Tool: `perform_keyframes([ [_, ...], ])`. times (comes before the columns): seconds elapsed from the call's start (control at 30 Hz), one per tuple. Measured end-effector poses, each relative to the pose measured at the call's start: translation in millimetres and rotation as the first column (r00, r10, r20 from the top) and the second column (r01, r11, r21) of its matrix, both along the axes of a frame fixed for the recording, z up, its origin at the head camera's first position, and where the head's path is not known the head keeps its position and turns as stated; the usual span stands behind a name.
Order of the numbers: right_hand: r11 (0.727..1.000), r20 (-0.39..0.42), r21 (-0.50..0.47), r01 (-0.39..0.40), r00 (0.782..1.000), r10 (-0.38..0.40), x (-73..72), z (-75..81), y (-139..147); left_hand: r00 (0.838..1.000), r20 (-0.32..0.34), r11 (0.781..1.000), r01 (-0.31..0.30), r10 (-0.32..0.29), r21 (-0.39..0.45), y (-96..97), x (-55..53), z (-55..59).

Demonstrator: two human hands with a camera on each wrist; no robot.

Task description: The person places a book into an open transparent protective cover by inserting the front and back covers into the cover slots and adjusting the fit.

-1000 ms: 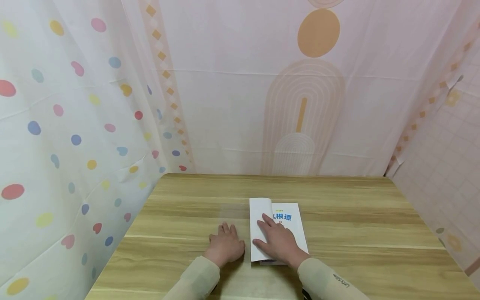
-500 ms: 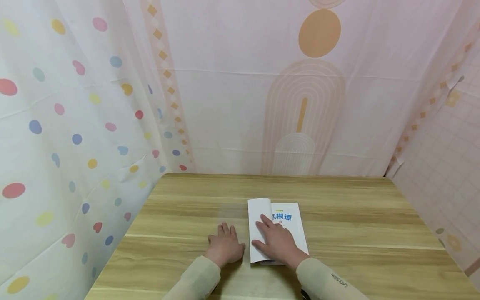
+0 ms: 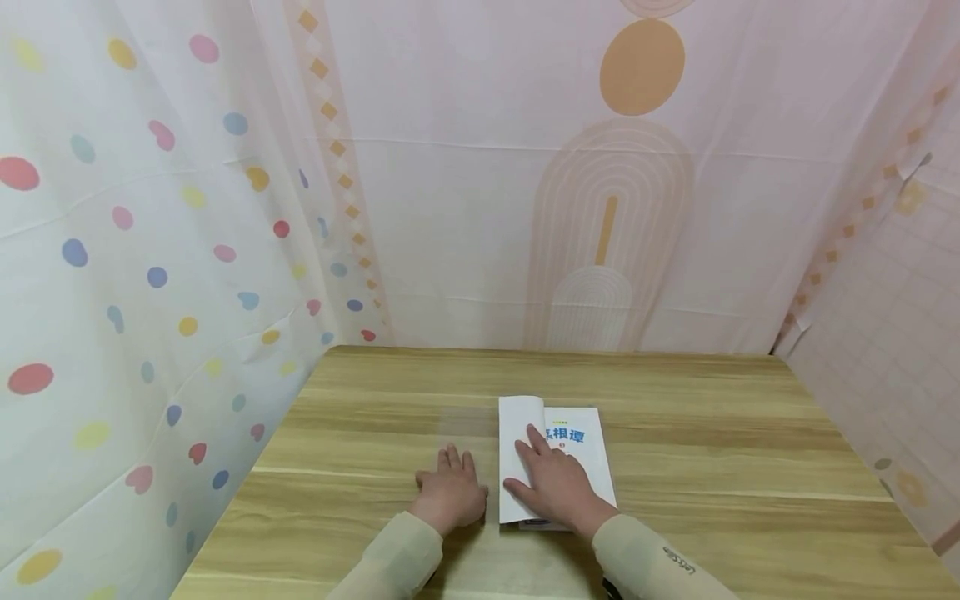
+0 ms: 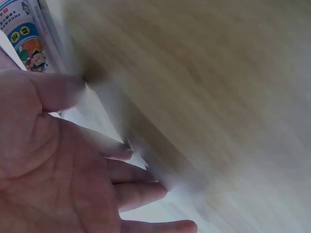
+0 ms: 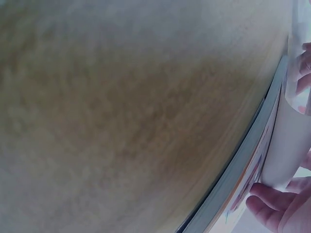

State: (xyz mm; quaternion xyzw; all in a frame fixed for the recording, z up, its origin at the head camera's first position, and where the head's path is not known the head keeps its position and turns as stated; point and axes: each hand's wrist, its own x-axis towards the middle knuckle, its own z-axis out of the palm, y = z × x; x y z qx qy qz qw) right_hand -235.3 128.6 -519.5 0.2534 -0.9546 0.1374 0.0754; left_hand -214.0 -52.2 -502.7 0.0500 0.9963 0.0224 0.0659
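A book (image 3: 592, 458) with blue printed characters on a white page lies on the table, its white flap (image 3: 517, 412) folded over at the left. My right hand (image 3: 558, 487) lies across that flap and page with fingers spread, pressing down. To the left, my left hand (image 3: 450, 493) rests palm down, fingers extended, on what looks like a clear film (image 3: 465, 421) beside the book. In the left wrist view, the colourful printed cover (image 4: 29, 43) shows past the left thumb. The right wrist view shows the book's page edges (image 5: 233, 179) and my right fingers by the curved flap.
The wood-grain table (image 3: 712, 450) extends around the book on all sides. A pale patterned curtain (image 3: 450, 208) hangs behind its far edge. Another curtain with coloured dots (image 3: 150, 333) stands along the left, and a checked one (image 3: 885, 333) along the right.
The white flap has shifted very slightly left and back. Both hands stay in nearly the same place.
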Motion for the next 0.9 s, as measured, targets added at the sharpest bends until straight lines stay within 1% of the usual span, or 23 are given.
perform_keyframes([
  [0.13, 1.0, -0.005, -0.008, -0.002, 1.0, 0.002, 0.2, -0.1, 0.0, 1.0, -0.013, 1.0, 0.0, 0.0, 0.005, -0.6, -0.2, 1.0],
  [0.23, 1.0, -0.007, -0.014, -0.005, 1.0, 0.005, 0.5, -0.4, 0.1, 1.0, -0.017, 1.0, -0.001, 0.001, 0.0, -1.4, 0.5, -0.3],
  [0.33, 1.0, -0.011, -0.007, -0.004, 1.0, 0.004, 0.4, -0.1, -0.2, 1.0, -0.009, 1.0, 0.001, -0.001, -0.01, -1.8, 1.1, -2.8],
  [0.5, 1.0, -0.042, 0.01, -0.015, 0.999, 0.015, 0.0, 0.9, -0.8, 1.0, 0.01, 0.999, 0.017, -0.017, -0.032, -0.4, -0.1, -5.5],
  [0.6, 1.0, -0.043, 0.016, -0.017, 0.999, 0.018, 0.4, 1.5, -0.7, 1.0, 0.015, 0.999, 0.02, -0.02, -0.038, 0.5, -0.6, -5.0],
  [0.77, 1.0, -0.031, 0.02, -0.021, 0.999, 0.022, 0.9, 2.1, -0.7, 1.0, 0.011, 1.0, 0.014, -0.014, -0.02, 0.1, -1.2, -3.6],
  [0.9, 0.999, -0.032, 0.001, -0.033, 0.999, 0.033, 0.6, 0.9, -0.2, 1.0, 0.007, 1.0, 0.005, -0.005, 0.031, -1.0, -2.2, -2.4],
])
